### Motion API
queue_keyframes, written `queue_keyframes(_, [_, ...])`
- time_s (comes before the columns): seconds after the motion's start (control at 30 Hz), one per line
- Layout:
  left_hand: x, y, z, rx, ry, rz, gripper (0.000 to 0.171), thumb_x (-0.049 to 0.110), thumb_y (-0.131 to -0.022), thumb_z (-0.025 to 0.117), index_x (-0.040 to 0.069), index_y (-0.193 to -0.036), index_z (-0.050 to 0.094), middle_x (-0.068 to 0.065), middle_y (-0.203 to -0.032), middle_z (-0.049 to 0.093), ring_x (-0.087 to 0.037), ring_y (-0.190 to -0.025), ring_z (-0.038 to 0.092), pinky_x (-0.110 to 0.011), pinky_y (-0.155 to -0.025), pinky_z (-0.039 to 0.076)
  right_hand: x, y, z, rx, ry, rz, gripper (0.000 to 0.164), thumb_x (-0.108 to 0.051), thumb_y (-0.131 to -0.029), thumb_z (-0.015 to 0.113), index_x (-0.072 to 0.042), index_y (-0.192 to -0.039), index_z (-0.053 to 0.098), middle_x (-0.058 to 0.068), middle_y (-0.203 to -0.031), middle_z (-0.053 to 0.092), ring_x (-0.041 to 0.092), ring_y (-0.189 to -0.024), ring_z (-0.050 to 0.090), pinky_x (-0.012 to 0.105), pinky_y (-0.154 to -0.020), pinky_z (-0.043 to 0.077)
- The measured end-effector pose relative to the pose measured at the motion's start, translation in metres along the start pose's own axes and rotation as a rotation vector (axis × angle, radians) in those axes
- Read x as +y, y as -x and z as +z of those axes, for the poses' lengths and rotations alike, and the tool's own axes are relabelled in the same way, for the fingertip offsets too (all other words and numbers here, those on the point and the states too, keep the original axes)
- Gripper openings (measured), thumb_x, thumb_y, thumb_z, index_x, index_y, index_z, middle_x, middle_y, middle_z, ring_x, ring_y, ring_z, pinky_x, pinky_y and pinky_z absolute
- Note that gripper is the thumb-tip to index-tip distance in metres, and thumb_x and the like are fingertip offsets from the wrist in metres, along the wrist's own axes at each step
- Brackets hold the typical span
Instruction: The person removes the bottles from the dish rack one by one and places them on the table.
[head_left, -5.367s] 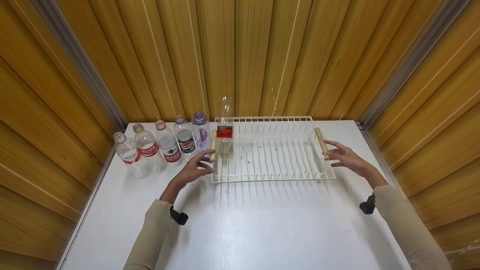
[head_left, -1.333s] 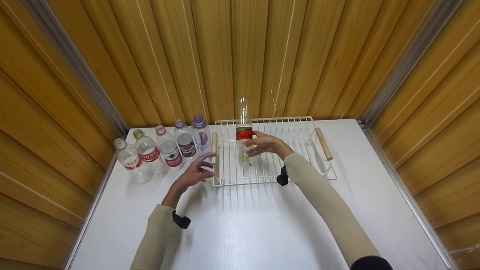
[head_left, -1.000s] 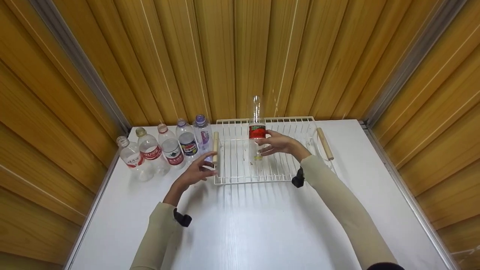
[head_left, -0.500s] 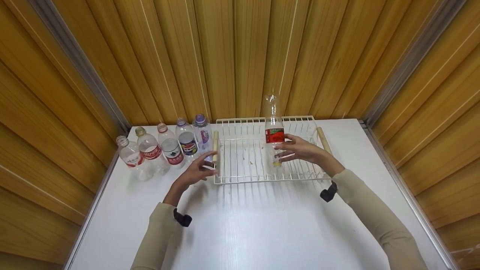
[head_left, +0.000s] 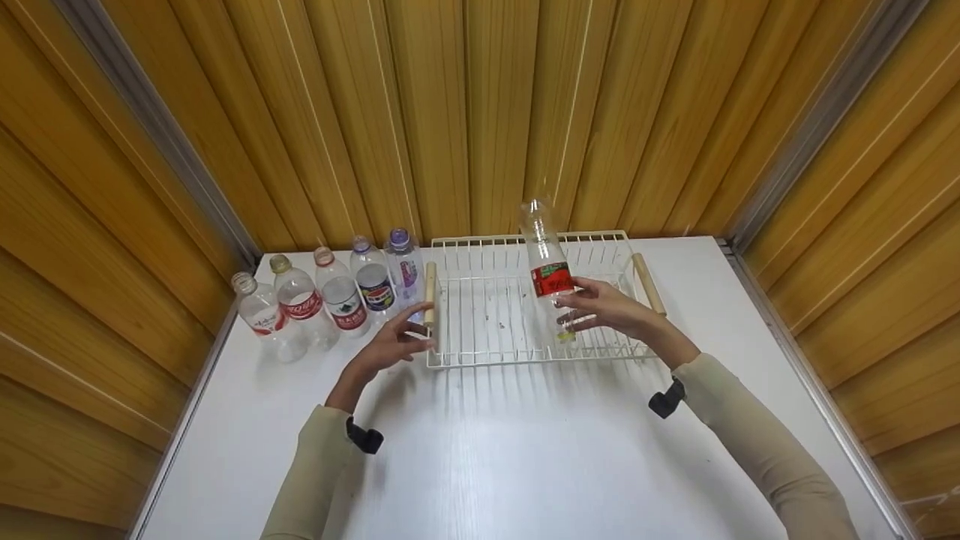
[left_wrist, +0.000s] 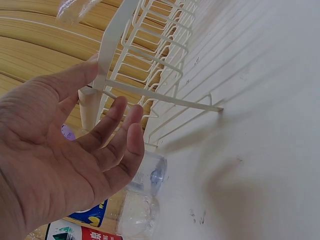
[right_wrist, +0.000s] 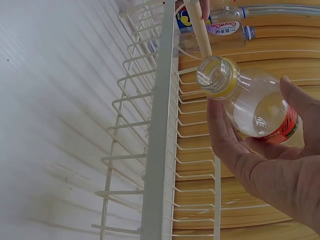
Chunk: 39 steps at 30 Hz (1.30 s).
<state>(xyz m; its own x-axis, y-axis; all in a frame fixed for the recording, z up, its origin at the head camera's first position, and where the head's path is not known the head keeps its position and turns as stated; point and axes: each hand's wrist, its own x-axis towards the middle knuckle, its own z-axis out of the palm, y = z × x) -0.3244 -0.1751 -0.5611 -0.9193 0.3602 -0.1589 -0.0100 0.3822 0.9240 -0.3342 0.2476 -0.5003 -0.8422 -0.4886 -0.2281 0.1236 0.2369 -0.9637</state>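
A clear plastic bottle (head_left: 551,279) with a red label hangs mouth down and tilted over the right half of a white wire dish rack (head_left: 495,365). My right hand (head_left: 611,309) grips it around the lower part, near the shoulder. In the right wrist view the open neck of the bottle (right_wrist: 218,77), with its yellow ring, points toward the camera. My left hand (head_left: 390,341) holds the left end of the rack. In the left wrist view its thumb lies on the white frame (left_wrist: 112,40) and its other fingers curve beside the wooden handle (left_wrist: 89,107).
Several capless plastic bottles (head_left: 343,300) stand in a row at the left of the white table (head_left: 480,450). The right wooden handle (head_left: 649,283) is behind my right hand. Ribbed wooden walls (head_left: 495,112) close off the back and sides.
My right hand left the right handle, took hold of the red-labelled bottle at the rack's left end and carried it rightward; the bottle now tilts more. My left hand has stayed at the rack.
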Motion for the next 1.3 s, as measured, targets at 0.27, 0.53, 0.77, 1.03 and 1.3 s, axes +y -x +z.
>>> queue_keyframes(0.27, [-0.002,0.000,0.000,-0.010,0.013,0.020,0.075,0.022,-0.094,0.075,0.028,-0.158,0.038,-0.027,-0.136,0.059,-0.040,-0.115,0.066,-0.051,-0.088,0.056,0.004,0.001,0.001,0.046,0.036,-0.015,0.075,-0.032,-0.103,0.062,-0.005,-0.161,0.024,0.013,-0.132,0.064,0.029,-0.116,0.067,0.042,-0.099,0.057])
queue_keyframes(0.53, [-0.001,-0.001,0.004,-0.008,0.001,0.006,0.073,0.020,-0.095,0.074,0.032,-0.158,0.038,-0.024,-0.134,0.060,-0.029,-0.109,0.068,-0.048,-0.087,0.057,0.009,0.005,0.000,0.111,0.058,0.012,0.078,-0.036,-0.101,0.064,-0.005,-0.162,0.025,0.025,-0.147,0.054,0.033,-0.122,0.064,0.035,-0.096,0.058])
queue_keyframes(0.77, [-0.001,0.001,0.001,0.006,0.010,0.021,0.075,0.021,-0.093,0.075,0.027,-0.158,0.038,-0.026,-0.133,0.061,-0.027,-0.107,0.068,-0.037,-0.079,0.055,0.010,0.006,0.002,0.124,0.005,-0.038,0.068,-0.031,-0.099,0.068,-0.008,-0.157,0.039,0.020,-0.141,0.060,0.026,-0.111,0.069,0.034,-0.088,0.060])
queue_keyframes(1.03, [0.000,0.002,0.001,-0.010,0.021,0.059,0.076,0.020,-0.095,0.074,0.021,-0.160,0.034,-0.029,-0.133,0.060,-0.025,-0.104,0.068,-0.038,-0.078,0.055,0.013,0.007,0.003,0.099,-0.006,-0.087,0.060,-0.025,-0.096,0.073,-0.008,-0.150,0.051,0.018,-0.147,0.055,0.037,-0.116,0.066,0.042,-0.091,0.061])
queue_keyframes(1.3, [0.004,0.003,0.000,-0.026,0.021,0.025,0.076,0.015,-0.096,0.072,0.017,-0.160,0.032,-0.031,-0.135,0.058,-0.024,-0.106,0.066,-0.042,-0.082,0.056,0.016,0.007,0.003,0.068,0.006,-0.123,0.058,-0.020,-0.095,0.074,-0.006,-0.148,0.053,0.020,-0.149,0.053,0.023,-0.108,0.070,0.042,-0.090,0.061])
